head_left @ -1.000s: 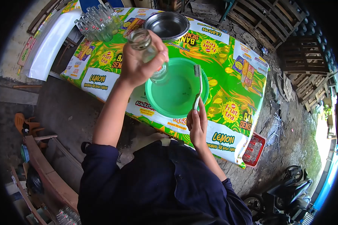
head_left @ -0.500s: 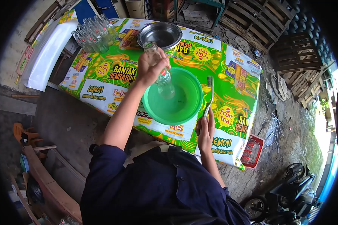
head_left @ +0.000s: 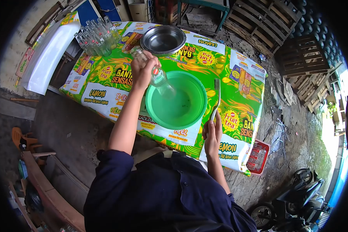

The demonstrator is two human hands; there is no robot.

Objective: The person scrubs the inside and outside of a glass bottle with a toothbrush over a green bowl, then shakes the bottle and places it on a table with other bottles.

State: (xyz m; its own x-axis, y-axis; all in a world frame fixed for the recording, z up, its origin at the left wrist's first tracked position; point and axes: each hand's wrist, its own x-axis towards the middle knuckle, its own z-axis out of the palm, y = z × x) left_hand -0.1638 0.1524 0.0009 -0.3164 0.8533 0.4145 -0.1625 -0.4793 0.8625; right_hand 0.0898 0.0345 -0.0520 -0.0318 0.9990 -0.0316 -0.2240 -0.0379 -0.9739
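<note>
Hands are apart, each one busy with its own thing. The left hand (head_left: 143,71) is closed around a glass bottle (head_left: 155,75) and holds it tilted above the green basin (head_left: 178,101), with the bottom of the bottle over the basin's far-left inside and the open neck pointing away toward the far side of the worktop (head_left: 116,98). The right hand (head_left: 212,133) is at the near edge of the worktop, just right of the basin, and it grips the handle of a brush (head_left: 216,96); the brush points up along the basin's right rim, with the bristle head at the far end.

The basin sits close to the near edge, about in the middle. Behind it, at the far edge, there is a metal bowl (head_left: 163,38), just beyond the neck of the bottle. A group of empty bottles (head_left: 94,36) stands in the far-left corner, well apart from the hands. The right half of the worktop, from the brush to the right edge, carries nothing, and so does the near-left corner. On the ground beside the near-right corner stands a red crate (head_left: 260,156).
</note>
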